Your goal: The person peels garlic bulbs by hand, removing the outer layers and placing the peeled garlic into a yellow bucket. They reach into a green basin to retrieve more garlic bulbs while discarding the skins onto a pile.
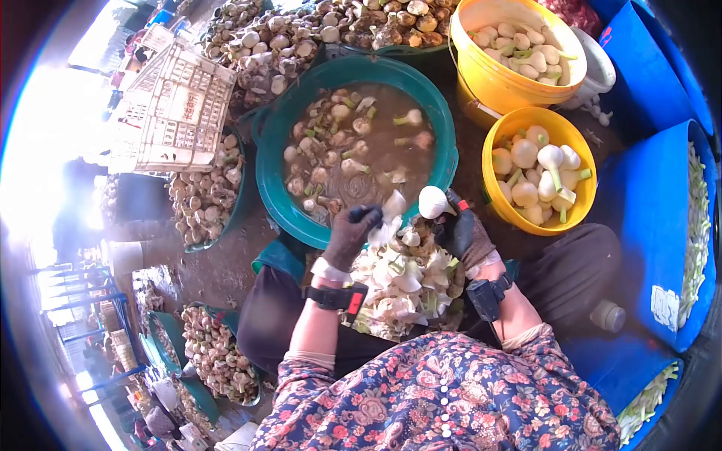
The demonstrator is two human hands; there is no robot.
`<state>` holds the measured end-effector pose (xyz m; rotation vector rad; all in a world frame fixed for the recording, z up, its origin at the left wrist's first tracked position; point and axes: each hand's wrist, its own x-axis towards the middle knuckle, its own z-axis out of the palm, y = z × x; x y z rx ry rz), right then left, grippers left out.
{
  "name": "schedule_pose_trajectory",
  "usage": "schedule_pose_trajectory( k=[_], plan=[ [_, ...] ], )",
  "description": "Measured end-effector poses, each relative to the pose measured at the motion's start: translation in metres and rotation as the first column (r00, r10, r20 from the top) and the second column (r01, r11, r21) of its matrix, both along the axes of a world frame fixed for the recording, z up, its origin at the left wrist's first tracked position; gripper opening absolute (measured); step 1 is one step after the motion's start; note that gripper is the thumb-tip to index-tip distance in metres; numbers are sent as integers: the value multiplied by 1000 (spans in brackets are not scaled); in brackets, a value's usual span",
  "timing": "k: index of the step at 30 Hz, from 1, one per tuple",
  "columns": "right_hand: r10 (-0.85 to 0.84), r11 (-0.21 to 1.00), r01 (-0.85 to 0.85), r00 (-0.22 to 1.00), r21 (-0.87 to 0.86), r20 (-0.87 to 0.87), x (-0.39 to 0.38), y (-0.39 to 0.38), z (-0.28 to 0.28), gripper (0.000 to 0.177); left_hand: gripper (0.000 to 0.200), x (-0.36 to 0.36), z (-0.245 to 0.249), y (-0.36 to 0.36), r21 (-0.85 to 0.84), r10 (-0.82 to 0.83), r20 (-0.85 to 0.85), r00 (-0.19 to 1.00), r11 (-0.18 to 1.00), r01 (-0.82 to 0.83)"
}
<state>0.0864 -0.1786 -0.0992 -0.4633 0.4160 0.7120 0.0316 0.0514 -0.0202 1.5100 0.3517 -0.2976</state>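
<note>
My left hand (353, 233), in a dark glove, has its fingers pinched at a pale strip of peel (391, 207) near the rim of the green tub (267, 169). My right hand (465, 234), also gloved, grips a white, peeled garlic bulb (433, 202) at its fingertips. Below both hands lies a heap of pale peelings (398, 282) between the legs. Brown water with unpeeled bulbs (341, 113) fills the tub. To the right, a yellow bucket (492, 192) holds peeled bulbs with short stems.
A second yellow bucket (466, 71) of bulbs stands behind the first. Blue containers (635, 218) line the right side. A white crate (180, 105) and piles of unpeeled garlic (210, 349) are at the left, with another pile behind the tub.
</note>
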Motion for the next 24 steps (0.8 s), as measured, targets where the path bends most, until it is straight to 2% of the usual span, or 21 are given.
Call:
schedule_pose_trajectory(
  k=[1, 2, 3, 4, 5, 6, 7, 8, 10, 11, 13, 14, 17, 18, 20, 21, 23, 24],
  plan=[
    [4, 979, 16, 995, -202, 95, 4, -3, -6, 30, 25, 0, 6, 10, 31, -229, -37, 973, 973, 230],
    [-29, 991, 24, 999, -135, -32, 15, -8, 23, 33, 31, 9, 43, 5, 141, -571, -205, 795, 786, 602],
    [-52, 997, 42, 985, -70, -162, 26, -13, 52, 36, 42, 8, 42, 8, 84, -763, -137, 631, 626, 775],
    [-150, 978, 166, 980, 124, -132, 40, -18, 75, 44, 45, 15, 35, 11, 155, -700, -218, 680, 663, 732],
    [-247, 909, 274, 961, 315, -123, 52, -23, 101, 52, 48, 24, 23, 16, 226, -624, -290, 726, 692, 685],
    [-260, 901, 213, 962, 379, 78, 62, -30, 140, 57, 58, 34, -1, 26, 393, -428, -223, 876, 783, 482],
    [-283, 892, 146, 918, 428, 276, 68, -35, 166, 63, 64, 50, -21, 39, 649, -331, -179, 926, 668, 364],
    [-264, 933, 158, 911, 325, 316, 71, -36, 163, 65, 71, 66, -40, 51, 843, -249, -100, 963, 493, 215],
    [-208, 978, 183, 891, 99, 403, 73, -39, 145, 71, 72, 98, -81, 76, 906, -270, -116, 956, 366, 214],
    [-172, 977, 201, 942, -71, 287, 67, -33, 122, 73, 73, 111, -101, 82, 930, -277, -125, 953, 301, 210],
    [73, 945, 21, 960, -327, 271, 47, -22, 96, 68, 71, 127, -137, 84, 959, -267, -162, 950, 183, 214],
    [126, 928, -38, 968, -370, 218, 38, -14, 89, 58, 70, 130, -147, 84, 967, -256, -189, 948, 121, 226],
    [330, 775, -183, 934, -606, 140, 27, 8, 62, 48, 69, 130, -119, 54, 716, -114, -446, 888, 549, 431],
    [362, 706, -106, 904, -701, 228, 19, 12, 43, 46, 66, 126, -129, 50, 403, -107, -473, 874, 856, 323],
    [447, 554, 101, 801, -826, 398, 16, 21, 13, 43, 61, 106, -123, 34, 60, -241, -291, 926, 961, 269],
    [486, 456, 170, 774, -874, 405, 13, 25, 20, 45, 59, 92, -110, 20, -125, -277, -183, 943, 958, 257],
    [567, 245, 316, 720, -917, 400, 8, 32, 37, 48, 55, 66, -62, -9, -67, -249, -192, 949, 968, 240],
    [617, 136, 280, 726, -950, 302, 8, 31, 49, 49, 52, 57, -32, -25, -8, -266, -41, 963, 964, 266]
  ],
)
